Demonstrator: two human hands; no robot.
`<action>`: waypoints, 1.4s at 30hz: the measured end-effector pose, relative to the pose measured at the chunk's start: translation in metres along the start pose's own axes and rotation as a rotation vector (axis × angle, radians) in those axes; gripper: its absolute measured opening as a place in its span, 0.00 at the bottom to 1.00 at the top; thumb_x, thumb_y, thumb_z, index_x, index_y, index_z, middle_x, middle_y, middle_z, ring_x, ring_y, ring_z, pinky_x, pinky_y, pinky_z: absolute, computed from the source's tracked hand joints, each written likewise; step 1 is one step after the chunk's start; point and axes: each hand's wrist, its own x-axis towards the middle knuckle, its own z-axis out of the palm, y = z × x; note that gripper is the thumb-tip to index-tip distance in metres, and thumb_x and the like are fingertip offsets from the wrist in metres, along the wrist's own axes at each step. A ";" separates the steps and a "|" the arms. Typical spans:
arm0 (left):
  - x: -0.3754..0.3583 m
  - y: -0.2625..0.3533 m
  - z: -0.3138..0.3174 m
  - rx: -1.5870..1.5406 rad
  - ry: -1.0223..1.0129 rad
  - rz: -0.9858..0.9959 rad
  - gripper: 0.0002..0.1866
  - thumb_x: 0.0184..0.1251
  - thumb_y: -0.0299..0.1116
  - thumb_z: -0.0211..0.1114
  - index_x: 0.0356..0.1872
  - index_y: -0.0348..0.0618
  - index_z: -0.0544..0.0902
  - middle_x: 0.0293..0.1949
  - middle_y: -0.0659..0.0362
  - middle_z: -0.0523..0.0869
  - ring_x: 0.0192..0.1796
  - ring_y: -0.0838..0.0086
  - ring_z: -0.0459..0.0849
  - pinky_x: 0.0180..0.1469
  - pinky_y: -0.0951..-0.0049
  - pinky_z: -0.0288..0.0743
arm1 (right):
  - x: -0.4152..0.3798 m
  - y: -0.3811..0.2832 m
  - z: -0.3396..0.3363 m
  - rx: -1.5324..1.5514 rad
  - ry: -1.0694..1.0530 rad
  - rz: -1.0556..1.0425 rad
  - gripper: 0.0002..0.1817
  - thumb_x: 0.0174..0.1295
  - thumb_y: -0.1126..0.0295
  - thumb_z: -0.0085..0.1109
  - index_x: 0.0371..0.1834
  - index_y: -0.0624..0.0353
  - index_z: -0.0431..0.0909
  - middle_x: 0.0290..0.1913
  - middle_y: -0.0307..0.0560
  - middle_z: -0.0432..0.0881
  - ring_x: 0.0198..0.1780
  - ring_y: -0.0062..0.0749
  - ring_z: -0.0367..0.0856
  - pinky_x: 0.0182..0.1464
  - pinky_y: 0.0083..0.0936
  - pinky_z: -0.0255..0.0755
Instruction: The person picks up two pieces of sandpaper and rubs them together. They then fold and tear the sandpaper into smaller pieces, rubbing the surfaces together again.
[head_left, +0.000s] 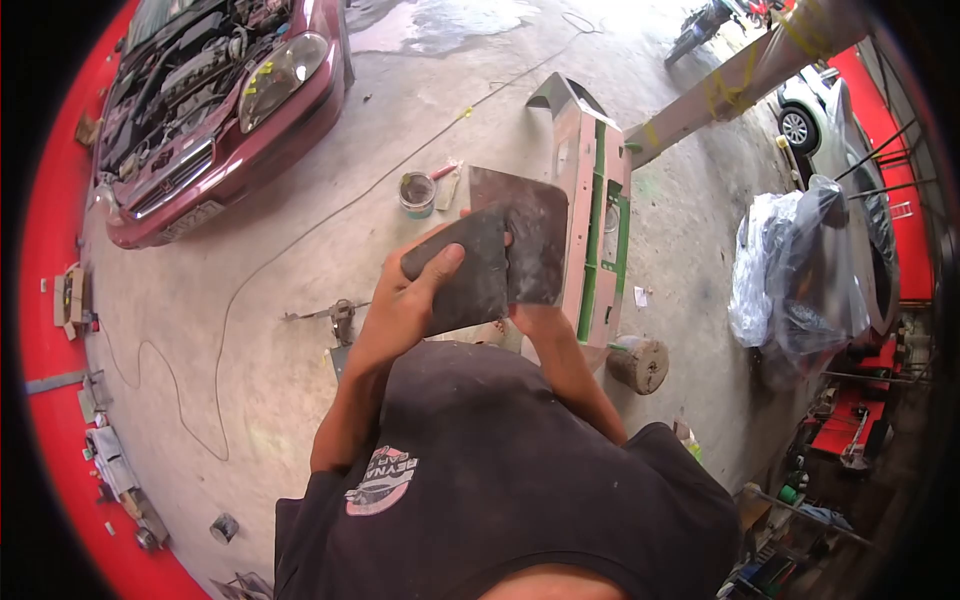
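Observation:
Two thin dark flat plates meet in front of my chest. My left hand [408,300] is closed on the nearer plate [462,275], its thumb pressed flat on the top face. The farther plate [538,235], smeared with pale grey, rests over my right hand [537,318], which grips it from beneath; most of those fingers are hidden. The two plates overlap or touch along the middle. Just beyond them stands an open can [417,194] with dark contents, beside a red-handled tool [445,171].
A pink and green bumper [597,220] stands close on the right, near a round block [638,365]. A maroon car [230,130] with its engine exposed is at the upper left. A cable [330,212] crosses the floor. Plastic-wrapped items [800,265] stand at the right.

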 end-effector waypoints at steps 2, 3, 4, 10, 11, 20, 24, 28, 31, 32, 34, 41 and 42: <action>0.001 -0.008 -0.004 0.039 0.028 0.002 0.19 0.86 0.32 0.56 0.68 0.30 0.81 0.58 0.55 0.90 0.58 0.76 0.86 0.64 0.72 0.79 | -0.004 -0.021 -0.006 0.091 -0.057 0.029 0.43 0.78 0.36 0.51 0.81 0.62 0.67 0.77 0.54 0.75 0.75 0.41 0.78 0.76 0.45 0.72; 0.002 -0.011 -0.006 0.060 0.043 0.004 0.19 0.86 0.32 0.57 0.67 0.30 0.82 0.58 0.55 0.91 0.57 0.76 0.86 0.63 0.73 0.79 | -0.004 -0.031 0.001 0.211 -0.108 0.096 0.44 0.77 0.35 0.51 0.81 0.61 0.66 0.77 0.53 0.76 0.74 0.42 0.78 0.76 0.46 0.72; 0.003 -0.014 -0.008 0.130 0.038 0.006 0.18 0.85 0.31 0.57 0.66 0.30 0.82 0.57 0.54 0.91 0.57 0.76 0.86 0.63 0.73 0.79 | -0.003 -0.043 0.012 0.332 -0.160 0.164 0.45 0.77 0.33 0.51 0.82 0.60 0.65 0.77 0.52 0.76 0.74 0.42 0.78 0.76 0.47 0.72; 0.003 -0.001 -0.016 0.378 0.136 0.183 0.15 0.81 0.23 0.59 0.62 0.30 0.84 0.55 0.53 0.92 0.58 0.77 0.87 0.61 0.74 0.80 | -0.004 -0.071 0.042 0.142 -0.183 0.087 0.45 0.78 0.44 0.55 0.86 0.66 0.54 0.83 0.68 0.62 0.79 0.66 0.69 0.79 0.61 0.63; -0.001 0.008 -0.017 0.079 0.165 0.096 0.15 0.80 0.23 0.60 0.61 0.31 0.85 0.51 0.52 0.93 0.51 0.78 0.89 0.55 0.75 0.83 | -0.001 -0.076 0.045 0.166 -0.288 0.078 0.44 0.78 0.47 0.56 0.86 0.66 0.55 0.83 0.68 0.63 0.78 0.66 0.69 0.79 0.60 0.64; 0.012 0.005 -0.011 0.462 0.406 0.201 0.14 0.76 0.28 0.71 0.56 0.30 0.89 0.38 0.56 0.94 0.41 0.81 0.88 0.45 0.76 0.81 | -0.019 -0.052 0.010 -0.107 -0.067 0.088 0.34 0.80 0.54 0.58 0.80 0.66 0.66 0.73 0.56 0.78 0.71 0.43 0.80 0.75 0.48 0.73; 0.014 -0.007 -0.008 0.471 0.398 0.257 0.14 0.75 0.27 0.71 0.55 0.30 0.89 0.37 0.56 0.94 0.40 0.81 0.88 0.44 0.76 0.81 | -0.011 -0.079 0.047 0.291 -0.372 -0.039 0.33 0.85 0.52 0.47 0.81 0.67 0.63 0.77 0.54 0.74 0.75 0.48 0.76 0.77 0.52 0.70; 0.016 -0.009 0.000 0.443 0.411 0.243 0.13 0.75 0.26 0.71 0.55 0.29 0.89 0.39 0.55 0.95 0.40 0.80 0.89 0.43 0.77 0.81 | -0.012 -0.065 0.055 -0.005 -0.075 -0.163 0.42 0.84 0.37 0.38 0.79 0.67 0.67 0.74 0.54 0.78 0.73 0.43 0.79 0.75 0.44 0.73; 0.016 -0.008 0.005 0.412 0.372 0.256 0.13 0.74 0.24 0.70 0.55 0.30 0.89 0.41 0.53 0.95 0.40 0.80 0.89 0.41 0.77 0.82 | -0.012 -0.066 0.066 -0.185 -0.039 -0.194 0.47 0.82 0.31 0.34 0.78 0.68 0.68 0.72 0.59 0.79 0.70 0.45 0.82 0.72 0.43 0.76; 0.016 -0.011 0.008 0.428 0.340 0.272 0.12 0.74 0.24 0.70 0.55 0.30 0.89 0.42 0.53 0.95 0.40 0.80 0.90 0.40 0.77 0.82 | -0.011 -0.067 0.068 -0.197 -0.074 -0.180 0.48 0.81 0.29 0.33 0.78 0.68 0.68 0.72 0.61 0.78 0.68 0.46 0.83 0.71 0.43 0.77; 0.014 -0.017 0.021 0.492 0.236 0.404 0.12 0.73 0.22 0.70 0.55 0.33 0.90 0.42 0.50 0.95 0.37 0.80 0.89 0.35 0.76 0.81 | -0.008 -0.071 0.071 -0.183 -0.211 -0.103 0.52 0.79 0.26 0.30 0.78 0.69 0.67 0.71 0.64 0.78 0.66 0.49 0.85 0.69 0.44 0.79; 0.004 0.006 0.011 0.522 0.350 0.282 0.14 0.72 0.18 0.68 0.56 0.34 0.90 0.39 0.44 0.94 0.35 0.72 0.93 0.39 0.71 0.85 | -0.009 -0.059 0.074 0.363 0.053 -0.069 0.56 0.77 0.23 0.28 0.80 0.71 0.62 0.71 0.69 0.78 0.61 0.58 0.87 0.62 0.50 0.84; 0.006 0.002 0.004 0.572 0.338 0.267 0.16 0.71 0.16 0.67 0.57 0.35 0.90 0.44 0.42 0.94 0.41 0.68 0.95 0.44 0.71 0.86 | -0.008 -0.056 0.073 0.315 0.063 -0.080 0.57 0.76 0.22 0.28 0.81 0.70 0.61 0.70 0.69 0.79 0.59 0.58 0.87 0.60 0.49 0.85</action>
